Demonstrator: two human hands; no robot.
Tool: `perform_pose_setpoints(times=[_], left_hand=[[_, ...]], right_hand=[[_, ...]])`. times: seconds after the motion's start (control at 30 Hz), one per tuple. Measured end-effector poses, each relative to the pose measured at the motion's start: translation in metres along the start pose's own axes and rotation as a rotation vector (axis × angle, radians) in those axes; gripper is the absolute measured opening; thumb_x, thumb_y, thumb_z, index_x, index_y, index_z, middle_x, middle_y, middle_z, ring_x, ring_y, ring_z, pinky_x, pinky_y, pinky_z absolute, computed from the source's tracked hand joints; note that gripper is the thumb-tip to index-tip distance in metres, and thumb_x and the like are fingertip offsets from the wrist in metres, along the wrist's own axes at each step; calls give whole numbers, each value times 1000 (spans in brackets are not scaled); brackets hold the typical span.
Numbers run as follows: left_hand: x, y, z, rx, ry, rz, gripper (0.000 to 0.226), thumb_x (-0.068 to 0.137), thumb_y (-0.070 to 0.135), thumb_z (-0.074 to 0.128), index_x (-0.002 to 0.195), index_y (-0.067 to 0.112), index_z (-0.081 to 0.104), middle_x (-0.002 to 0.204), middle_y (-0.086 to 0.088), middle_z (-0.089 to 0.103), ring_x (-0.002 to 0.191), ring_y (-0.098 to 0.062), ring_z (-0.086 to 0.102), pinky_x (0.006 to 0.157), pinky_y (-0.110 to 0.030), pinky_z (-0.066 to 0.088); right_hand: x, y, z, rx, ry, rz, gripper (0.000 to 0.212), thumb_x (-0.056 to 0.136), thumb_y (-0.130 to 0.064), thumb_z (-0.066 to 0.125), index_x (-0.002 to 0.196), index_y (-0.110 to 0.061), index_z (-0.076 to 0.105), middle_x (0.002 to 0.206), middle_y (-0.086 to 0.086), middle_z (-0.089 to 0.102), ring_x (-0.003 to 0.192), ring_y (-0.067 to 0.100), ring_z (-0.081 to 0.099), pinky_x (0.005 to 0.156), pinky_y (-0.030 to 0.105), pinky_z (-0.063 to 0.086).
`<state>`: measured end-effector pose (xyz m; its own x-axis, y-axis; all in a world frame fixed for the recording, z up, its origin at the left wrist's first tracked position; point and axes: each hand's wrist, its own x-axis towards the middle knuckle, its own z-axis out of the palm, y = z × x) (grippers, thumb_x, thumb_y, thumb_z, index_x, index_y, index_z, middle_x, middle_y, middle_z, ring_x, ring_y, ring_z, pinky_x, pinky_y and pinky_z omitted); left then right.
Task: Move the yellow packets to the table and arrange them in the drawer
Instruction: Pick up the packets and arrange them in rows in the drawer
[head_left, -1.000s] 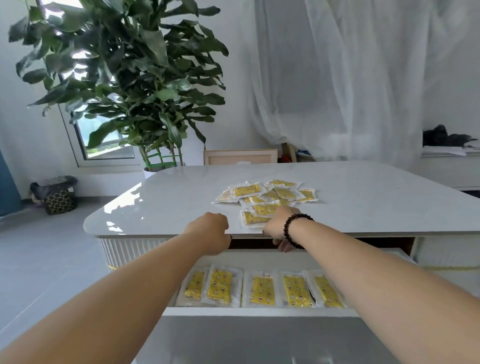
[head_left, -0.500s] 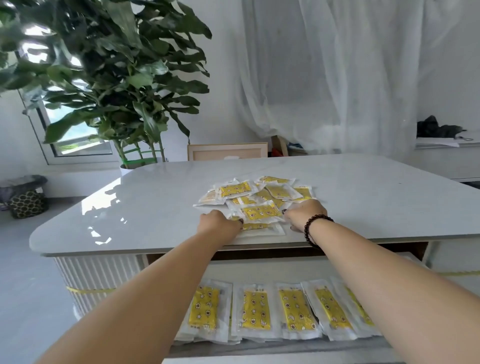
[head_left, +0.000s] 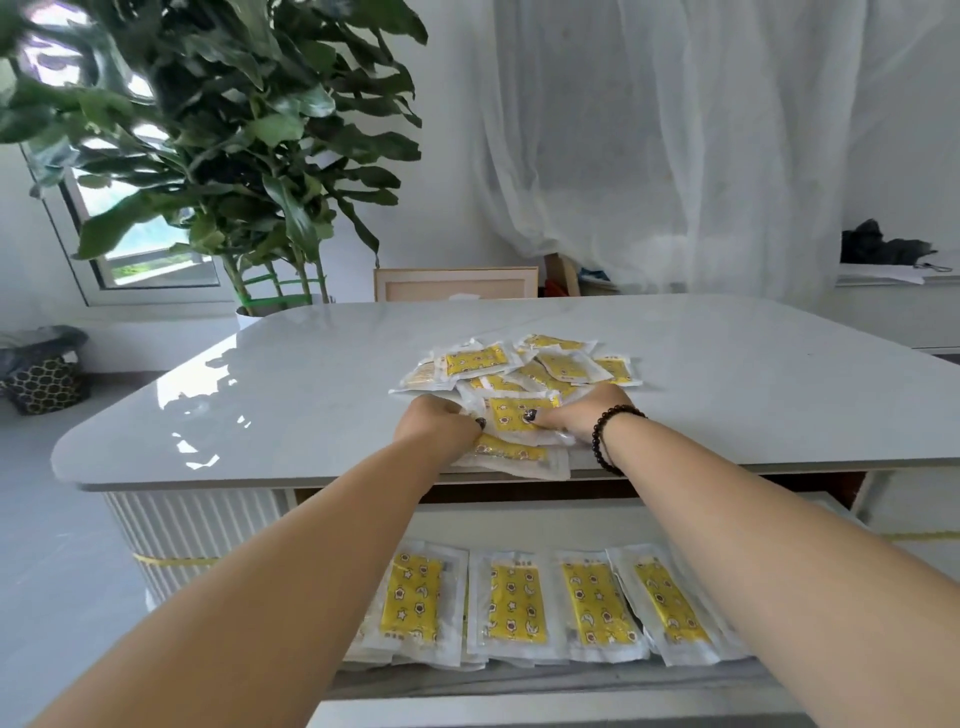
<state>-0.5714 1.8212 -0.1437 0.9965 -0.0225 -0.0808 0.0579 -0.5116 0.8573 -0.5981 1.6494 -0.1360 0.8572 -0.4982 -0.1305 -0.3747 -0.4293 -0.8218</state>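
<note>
While the drawer stands pulled out below the table edge, both hands work at the near side of the pile of yellow packets on the table. The left hand sits at the pile's near-left corner with its fingers curled under, apparently around packet edges, though what they hold is hidden by the knuckles. The right hand sits at the pile's near-right side, its thumb pressing on the top packet, which lies between the two hands with its long axis running left to right across the view. The other fingers of that hand are tucked beneath the packets, so I judge it is pinching the top packet. One more packet lies nearer than the hands, overhanging the table edge just above the drawer. In the drawer, a row of packets already lies side by side, long axes pointing away from the person. So the top packet likely needs a quarter turn before joining that row. Both hands are equally close to it.
</note>
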Motion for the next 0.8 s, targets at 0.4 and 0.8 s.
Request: perform_pose_setpoints(times=[0.4, 0.8], left_hand=[[-59, 30, -32, -372, -53, -25, 41, 76, 4, 72, 114, 10, 60, 105, -12, 65, 99, -31, 66, 89, -46, 56], [-156, 32, -47, -442, -137, 89, 21, 72, 3, 81, 89, 12, 72, 94, -13, 75, 87, -30, 72, 85, -43, 58]], right_hand=[[-53, -9, -40, 294, -101, -27, 34, 63, -19, 86, 78, -10, 57, 67, 4, 58, 54, 15, 55, 52, 24, 48], [-139, -10, -72, 172, -196, -151, 59, 58, -35, 89, 95, -10, 50, 90, 6, 62, 78, 18, 63, 64, 32, 57]])
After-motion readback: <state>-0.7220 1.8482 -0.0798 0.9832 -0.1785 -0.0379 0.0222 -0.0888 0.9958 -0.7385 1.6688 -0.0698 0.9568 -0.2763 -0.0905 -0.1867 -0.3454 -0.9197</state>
